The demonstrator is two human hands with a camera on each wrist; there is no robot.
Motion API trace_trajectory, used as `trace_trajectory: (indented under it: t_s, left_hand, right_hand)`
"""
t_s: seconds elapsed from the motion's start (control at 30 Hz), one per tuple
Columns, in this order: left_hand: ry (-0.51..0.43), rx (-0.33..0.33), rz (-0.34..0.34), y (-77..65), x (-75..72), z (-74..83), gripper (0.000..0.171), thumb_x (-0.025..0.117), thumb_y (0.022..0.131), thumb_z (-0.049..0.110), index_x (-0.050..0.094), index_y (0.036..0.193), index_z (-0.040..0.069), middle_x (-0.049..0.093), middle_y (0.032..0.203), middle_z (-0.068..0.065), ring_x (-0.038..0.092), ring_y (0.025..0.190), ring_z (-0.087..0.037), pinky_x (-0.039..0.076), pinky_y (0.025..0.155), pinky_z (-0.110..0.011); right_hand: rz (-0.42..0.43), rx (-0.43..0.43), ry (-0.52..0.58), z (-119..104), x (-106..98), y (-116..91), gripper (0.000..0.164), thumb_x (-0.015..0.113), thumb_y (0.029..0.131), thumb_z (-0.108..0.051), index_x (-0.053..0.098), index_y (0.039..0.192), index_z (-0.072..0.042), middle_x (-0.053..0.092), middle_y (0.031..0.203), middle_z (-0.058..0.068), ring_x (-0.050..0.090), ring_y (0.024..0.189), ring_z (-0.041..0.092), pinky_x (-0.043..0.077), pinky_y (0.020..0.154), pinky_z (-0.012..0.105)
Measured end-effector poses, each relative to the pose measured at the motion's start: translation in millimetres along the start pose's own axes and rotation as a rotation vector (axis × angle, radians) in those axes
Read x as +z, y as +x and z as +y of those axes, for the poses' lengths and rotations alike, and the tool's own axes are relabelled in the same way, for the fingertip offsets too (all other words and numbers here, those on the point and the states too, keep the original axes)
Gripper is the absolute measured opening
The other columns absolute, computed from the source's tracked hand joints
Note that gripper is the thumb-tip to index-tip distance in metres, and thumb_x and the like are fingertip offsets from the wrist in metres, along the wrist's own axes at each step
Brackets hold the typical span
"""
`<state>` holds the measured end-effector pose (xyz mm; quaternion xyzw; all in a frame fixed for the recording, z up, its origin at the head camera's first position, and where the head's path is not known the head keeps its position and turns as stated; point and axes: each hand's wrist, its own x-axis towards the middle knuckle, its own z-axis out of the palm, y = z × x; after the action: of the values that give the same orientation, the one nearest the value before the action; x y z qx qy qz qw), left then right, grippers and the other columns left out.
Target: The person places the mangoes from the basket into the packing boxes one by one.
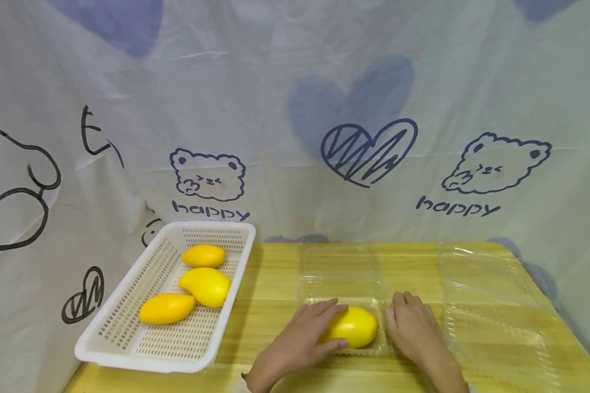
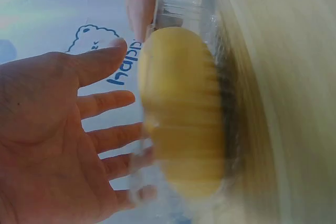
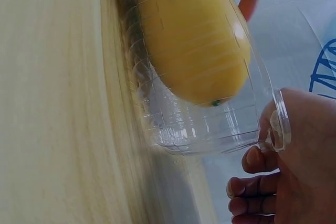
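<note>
One yellow mango with smooth skin lies in the base of an open clear plastic clamshell box. My left hand is at the mango's left side; the left wrist view shows its fingers spread and mostly straight beside the fruit. At the box's right side is my right hand. In the right wrist view, its thumb and index finger pinch the rim near a corner, while the other fingers curl in. The box's lid is folded back toward the wall.
A white perforated basket on the left contains three more mangoes. To the right, another clear plastic container lies on the wooden table. Behind the table hangs a printed cloth with bears and hearts.
</note>
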<state>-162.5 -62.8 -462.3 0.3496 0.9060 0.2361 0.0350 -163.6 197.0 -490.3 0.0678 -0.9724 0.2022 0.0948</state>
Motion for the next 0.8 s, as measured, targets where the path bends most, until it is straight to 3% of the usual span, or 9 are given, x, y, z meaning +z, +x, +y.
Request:
trace_trajectory:
  t_s: [0.27,0.47,0.67,0.8]
  left_hand:
    - [0.055,0.031,0.034,-12.4,-26.0,7.1,0.049,0.063,0.103,0.037,0.053,0.148,0.022,0.043,0.159,-0.007,0.044,0.142,-0.029,0.039,0.113,-0.052]
    - [0.031,0.035,0.127,-21.5,-59.4,7.4,0.043,0.066,0.102,0.033,0.058,0.142,0.019,0.049,0.153,-0.006,0.051,0.136,-0.029,0.045,0.108,-0.052]
    - [0.01,0.03,0.211,-37.3,-93.4,-3.5,0.037,0.069,0.1,0.026,0.063,0.135,0.014,0.057,0.143,-0.006,0.056,0.129,-0.028,0.047,0.106,-0.05]
    - [0.032,-0.02,0.246,-49.5,-119.2,-16.3,0.034,0.071,0.099,0.023,0.066,0.131,0.014,0.061,0.137,-0.004,0.059,0.124,-0.025,0.05,0.103,-0.048]
  right_hand:
    - [-0.021,0.018,0.007,4.4,-2.3,-1.9,0.022,0.043,0.103,-0.013,0.054,0.084,-0.01,0.051,0.081,0.004,0.049,0.078,0.023,0.041,0.072,0.039]
    - [-0.014,0.016,0.012,4.8,-2.6,-2.9,0.021,0.044,0.103,-0.013,0.055,0.086,-0.009,0.053,0.083,0.005,0.05,0.079,0.024,0.041,0.072,0.04]
    - [0.005,0.004,0.014,2.1,-1.3,-1.4,0.022,0.044,0.103,-0.013,0.052,0.083,-0.01,0.049,0.08,0.004,0.047,0.076,0.023,0.04,0.071,0.039]
    - [0.032,-0.017,0.01,-0.3,0.2,-0.3,0.021,0.046,0.102,-0.013,0.051,0.083,-0.01,0.049,0.08,0.005,0.049,0.077,0.024,0.042,0.071,0.041]
